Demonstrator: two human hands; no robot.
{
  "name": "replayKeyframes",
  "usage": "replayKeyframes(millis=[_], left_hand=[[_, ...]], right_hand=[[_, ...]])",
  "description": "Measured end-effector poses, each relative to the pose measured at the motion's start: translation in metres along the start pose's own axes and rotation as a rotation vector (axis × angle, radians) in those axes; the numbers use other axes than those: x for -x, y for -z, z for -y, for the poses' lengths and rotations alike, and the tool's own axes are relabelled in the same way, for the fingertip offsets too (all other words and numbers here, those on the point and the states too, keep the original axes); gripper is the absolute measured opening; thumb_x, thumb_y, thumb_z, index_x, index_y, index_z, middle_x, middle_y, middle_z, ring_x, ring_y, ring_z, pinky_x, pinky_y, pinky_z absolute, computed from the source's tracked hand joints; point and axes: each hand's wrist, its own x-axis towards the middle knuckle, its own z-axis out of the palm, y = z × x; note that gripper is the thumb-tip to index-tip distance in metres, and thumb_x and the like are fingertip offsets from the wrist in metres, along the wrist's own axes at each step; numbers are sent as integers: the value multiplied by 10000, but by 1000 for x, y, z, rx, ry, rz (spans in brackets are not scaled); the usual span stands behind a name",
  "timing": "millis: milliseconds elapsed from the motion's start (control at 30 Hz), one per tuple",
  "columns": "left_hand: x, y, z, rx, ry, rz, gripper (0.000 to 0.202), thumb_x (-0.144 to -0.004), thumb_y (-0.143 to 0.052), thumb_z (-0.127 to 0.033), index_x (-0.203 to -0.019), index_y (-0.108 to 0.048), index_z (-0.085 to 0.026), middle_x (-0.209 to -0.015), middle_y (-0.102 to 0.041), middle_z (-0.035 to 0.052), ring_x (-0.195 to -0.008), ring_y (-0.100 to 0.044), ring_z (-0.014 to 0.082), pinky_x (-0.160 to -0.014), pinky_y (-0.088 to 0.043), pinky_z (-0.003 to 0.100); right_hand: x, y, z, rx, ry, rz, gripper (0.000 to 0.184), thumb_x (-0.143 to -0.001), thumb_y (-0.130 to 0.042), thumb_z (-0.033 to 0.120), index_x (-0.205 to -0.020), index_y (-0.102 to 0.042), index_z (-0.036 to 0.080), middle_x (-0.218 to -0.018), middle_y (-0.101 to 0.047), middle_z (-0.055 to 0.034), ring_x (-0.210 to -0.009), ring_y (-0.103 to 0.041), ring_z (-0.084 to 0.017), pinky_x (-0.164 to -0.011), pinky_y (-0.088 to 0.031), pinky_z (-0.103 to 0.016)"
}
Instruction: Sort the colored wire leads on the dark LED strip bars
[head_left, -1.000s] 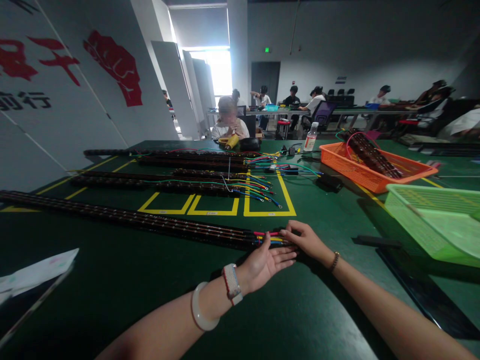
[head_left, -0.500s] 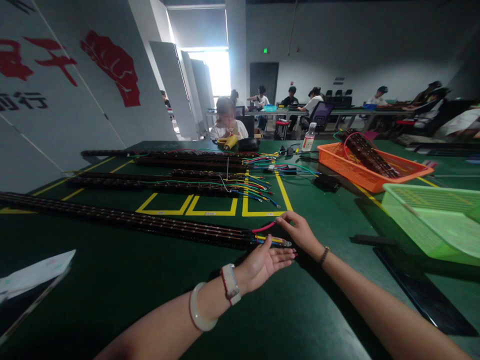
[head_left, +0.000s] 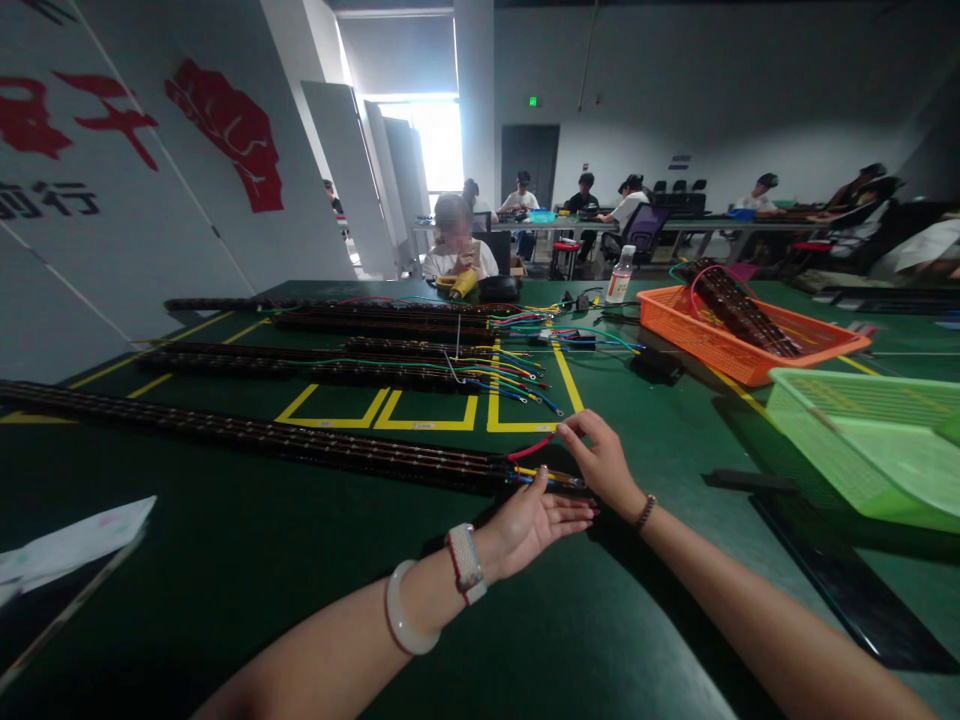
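Observation:
A long dark strip (head_left: 300,445) lies across the green table (head_left: 225,560), with coloured wires at its right end. My right hand (head_left: 602,462) pinches the red wire (head_left: 531,447) and lifts it away from the yellow and blue wires (head_left: 551,478). My left hand (head_left: 534,520) lies open, palm up and fingers stretched, just in front of the wire ends. A white bangle and a watch sit on my left wrist.
More dark strips with coloured wires (head_left: 360,350) lie farther back beside yellow floor-tape boxes (head_left: 420,415). An orange basket (head_left: 742,335) and a green basket (head_left: 877,440) stand at the right. Papers (head_left: 67,550) lie at the left. A person (head_left: 457,250) sits across the table; others sit behind.
My right hand went from resting on the wire bundle to pinching the red wire and drawing it up and away from the others. My left hand stayed in place.

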Motion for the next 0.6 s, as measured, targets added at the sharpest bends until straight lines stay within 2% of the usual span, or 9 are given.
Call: replayKeyframes(millis=[100, 300, 533, 600], left_hand=[[0, 0, 0, 19, 1, 10, 605, -891, -313, -533, -866, -655, -35, -930, -672, 181, -955, -610, 238, -995, -367, 367], [2, -1, -2, 64, 28, 25, 627, -897, -303, -523, -914, -645, 3, -976, -655, 200, -986, -595, 239, -998, -365, 356], [2, -1, -3, 56, 39, 7, 620, -894, -308, -523, -904, -640, 1, -1006, -633, 219, -1014, -585, 246, -995, -366, 351], [1, 1, -2, 64, 41, 16, 618, -892, -318, -525, -906, -636, 5, -1007, -630, 222, -984, -595, 234, -1001, -358, 356]], right_hand=[[1, -1, -5, 7, -30, 8, 272, -890, -470, 406, -744, -557, 193, -722, -546, -25, -692, -493, -161, -663, -407, -290], [6, 2, -26, 1, -180, 165, 314, -839, -529, 482, -768, -613, 188, -724, -603, -20, -681, -536, -164, -619, -412, -276], [14, 12, -29, -11, -226, 348, 351, -851, -495, 512, -821, -611, 182, -756, -617, -18, -679, -544, -156, -605, -405, -262], [16, 16, -29, 27, -207, 383, 381, -870, -455, 520, -769, -595, 179, -718, -598, -14, -655, -524, -152, -595, -387, -262]])
